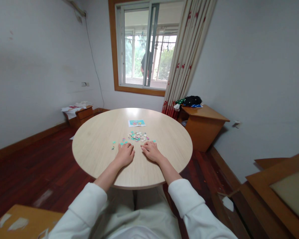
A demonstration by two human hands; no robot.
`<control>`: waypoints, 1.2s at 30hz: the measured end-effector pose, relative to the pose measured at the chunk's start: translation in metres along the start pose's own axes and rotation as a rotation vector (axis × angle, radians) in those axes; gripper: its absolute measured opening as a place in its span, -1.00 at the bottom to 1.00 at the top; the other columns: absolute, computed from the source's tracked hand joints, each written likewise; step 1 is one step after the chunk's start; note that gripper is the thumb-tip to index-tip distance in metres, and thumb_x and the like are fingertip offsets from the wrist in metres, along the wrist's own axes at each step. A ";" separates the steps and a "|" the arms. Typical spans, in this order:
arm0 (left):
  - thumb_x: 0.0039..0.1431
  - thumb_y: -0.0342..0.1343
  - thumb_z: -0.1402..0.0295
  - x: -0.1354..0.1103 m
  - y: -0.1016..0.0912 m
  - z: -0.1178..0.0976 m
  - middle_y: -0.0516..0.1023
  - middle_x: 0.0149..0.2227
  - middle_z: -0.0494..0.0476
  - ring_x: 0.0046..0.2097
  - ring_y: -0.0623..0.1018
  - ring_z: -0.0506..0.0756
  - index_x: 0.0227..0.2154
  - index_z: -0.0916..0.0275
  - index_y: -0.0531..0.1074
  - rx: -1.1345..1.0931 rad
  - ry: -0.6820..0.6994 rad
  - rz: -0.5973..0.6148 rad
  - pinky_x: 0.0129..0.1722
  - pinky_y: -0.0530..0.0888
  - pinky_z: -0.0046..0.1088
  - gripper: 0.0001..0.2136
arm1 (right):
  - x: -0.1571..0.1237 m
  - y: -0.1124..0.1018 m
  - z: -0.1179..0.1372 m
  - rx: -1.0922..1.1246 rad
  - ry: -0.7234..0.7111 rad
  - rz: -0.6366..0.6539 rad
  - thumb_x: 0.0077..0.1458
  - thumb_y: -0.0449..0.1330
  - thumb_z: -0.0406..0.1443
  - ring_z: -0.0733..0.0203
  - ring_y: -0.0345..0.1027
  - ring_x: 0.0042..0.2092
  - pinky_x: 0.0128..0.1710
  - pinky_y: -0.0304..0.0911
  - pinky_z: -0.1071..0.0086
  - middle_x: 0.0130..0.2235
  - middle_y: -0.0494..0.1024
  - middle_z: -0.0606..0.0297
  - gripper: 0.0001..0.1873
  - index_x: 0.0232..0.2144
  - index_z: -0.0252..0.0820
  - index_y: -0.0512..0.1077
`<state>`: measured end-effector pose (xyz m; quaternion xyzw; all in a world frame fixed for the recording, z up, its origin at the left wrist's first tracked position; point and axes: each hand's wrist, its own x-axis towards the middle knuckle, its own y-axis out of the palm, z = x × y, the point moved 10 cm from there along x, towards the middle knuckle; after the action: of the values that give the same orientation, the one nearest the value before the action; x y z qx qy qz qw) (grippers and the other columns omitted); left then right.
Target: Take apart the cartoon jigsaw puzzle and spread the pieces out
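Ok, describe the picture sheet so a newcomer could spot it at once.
Find the round, pale table in front of the window. Just beyond the pile of loose puzzle pieces lies a flat, rectangular picture sheet. Unlike those small pieces, it is one whole print, mostly turquoise with a white near edge.

- And it looks like a room in a home!
- There's a flower-patterned curtain beside a sliding window!
- Reddish-brown floorboards running underneath!
- Low wooden cabinet by the wall, round desk out in the room!
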<state>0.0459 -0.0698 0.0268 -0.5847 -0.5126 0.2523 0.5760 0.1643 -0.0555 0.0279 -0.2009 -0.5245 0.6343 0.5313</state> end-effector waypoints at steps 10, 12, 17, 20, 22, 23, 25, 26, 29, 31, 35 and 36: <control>0.23 -0.15 0.35 0.000 0.000 0.001 0.40 0.01 0.32 0.06 0.37 0.24 -0.15 0.24 0.39 -0.012 -0.004 -0.002 0.12 0.12 0.08 -0.75 | -0.001 -0.005 -0.004 0.013 0.047 -0.045 0.26 -0.06 -0.18 0.13 0.17 0.03 0.03 -0.02 0.17 -0.04 0.44 0.22 -0.66 -0.13 -0.06 0.49; 0.23 -0.15 0.36 0.001 0.000 0.001 0.41 -0.01 0.32 0.05 0.38 0.23 -0.16 0.26 0.39 -0.025 -0.003 -0.001 0.12 0.11 0.09 -0.75 | -0.001 -0.004 -0.002 0.041 0.026 -0.029 0.27 -0.07 -0.20 0.15 0.20 0.04 0.04 -0.04 0.16 -0.02 0.46 0.23 -0.66 -0.16 -0.07 0.50; 0.22 -0.13 0.37 0.000 -0.001 0.000 0.44 -0.05 0.29 0.03 0.39 0.22 -0.20 0.24 0.40 -0.042 0.014 -0.010 0.13 0.09 0.12 -0.78 | 0.000 -0.004 0.002 0.052 -0.006 -0.029 0.25 -0.04 -0.21 0.15 0.18 0.11 0.09 -0.05 0.14 0.05 0.45 0.24 -0.68 -0.10 -0.07 0.46; 0.22 -0.11 0.33 -0.001 -0.004 -0.002 0.42 -0.02 0.29 0.05 0.39 0.23 -0.17 0.23 0.40 -0.032 0.019 -0.031 0.15 0.05 0.15 -0.77 | 0.001 -0.006 -0.010 -0.018 0.121 -0.060 0.28 -0.10 -0.19 0.10 0.06 0.21 0.13 -0.07 0.08 0.18 0.31 0.18 -0.63 0.02 -0.09 0.38; 0.23 -0.10 0.26 -0.001 -0.004 -0.004 0.39 0.03 0.31 0.09 0.36 0.25 -0.11 0.22 0.39 -0.006 0.035 -0.036 0.17 0.00 0.16 -0.73 | 0.002 -0.004 -0.013 -0.076 0.173 -0.038 0.29 -0.13 -0.18 0.05 -0.04 0.26 0.16 -0.11 0.02 0.25 0.19 0.14 -0.59 0.08 -0.10 0.31; 0.23 -0.10 0.22 -0.001 -0.003 -0.006 0.37 0.06 0.31 0.12 0.33 0.26 -0.07 0.20 0.38 0.014 0.046 -0.031 0.17 -0.02 0.17 -0.69 | 0.003 -0.002 -0.013 -0.103 0.178 -0.016 0.29 -0.14 -0.17 0.03 -0.08 0.28 0.17 -0.14 -0.01 0.27 0.14 0.13 -0.58 0.09 -0.10 0.29; 0.23 -0.12 0.13 -0.001 0.002 -0.008 0.33 0.12 0.30 0.18 0.26 0.29 0.03 0.13 0.34 0.053 0.058 -0.008 0.18 -0.07 0.19 -0.62 | 0.004 0.003 -0.011 -0.142 0.168 0.031 0.28 -0.13 -0.14 0.00 -0.14 0.30 0.18 -0.19 -0.05 0.30 0.09 0.11 -0.57 0.11 -0.10 0.27; 0.23 -0.13 0.08 0.000 0.005 -0.008 0.31 0.15 0.29 0.21 0.22 0.31 0.07 0.09 0.32 0.067 0.058 0.006 0.18 -0.09 0.21 -0.58 | 0.005 0.004 -0.011 -0.153 0.167 0.046 0.28 -0.13 -0.12 -0.01 -0.15 0.31 0.19 -0.21 -0.06 0.30 0.08 0.10 -0.55 0.12 -0.11 0.26; 0.22 -0.17 0.00 0.002 0.014 -0.005 0.25 0.20 0.26 0.25 0.15 0.36 0.14 -0.02 0.25 0.077 0.048 0.050 0.17 -0.13 0.23 -0.52 | 0.007 0.007 -0.011 -0.161 0.167 0.067 0.27 -0.12 -0.08 -0.01 -0.15 0.31 0.20 -0.25 -0.08 0.30 0.09 0.08 -0.51 0.14 -0.13 0.23; 0.22 -0.18 -0.02 0.002 0.016 -0.005 0.23 0.22 0.25 0.26 0.14 0.38 0.15 -0.04 0.24 0.071 0.050 0.064 0.17 -0.14 0.23 -0.52 | 0.009 0.008 -0.010 -0.151 0.157 0.070 0.27 -0.12 -0.08 0.02 -0.13 0.31 0.21 -0.26 -0.10 0.28 0.13 0.09 -0.52 0.14 -0.12 0.23; 0.21 -0.14 0.03 0.001 0.009 -0.008 0.28 0.17 0.26 0.24 0.17 0.36 0.10 0.00 0.31 0.069 0.065 0.026 0.18 -0.12 0.22 -0.56 | 0.008 0.005 -0.008 -0.139 0.143 0.033 0.29 -0.13 -0.15 0.08 -0.04 0.28 0.20 -0.23 -0.06 0.23 0.24 0.11 -0.58 0.08 -0.13 0.29; 0.21 -0.12 0.05 0.000 0.006 -0.009 0.30 0.16 0.27 0.23 0.19 0.34 0.07 0.03 0.34 0.070 0.075 0.008 0.18 -0.11 0.21 -0.58 | 0.008 0.003 -0.007 -0.142 0.140 0.017 0.29 -0.13 -0.16 0.08 -0.03 0.27 0.20 -0.21 -0.05 0.22 0.25 0.10 -0.59 0.05 -0.14 0.32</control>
<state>0.0562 -0.0721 0.0233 -0.5754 -0.4789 0.2503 0.6140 0.1663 -0.0449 0.0252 -0.2864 -0.5279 0.5843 0.5457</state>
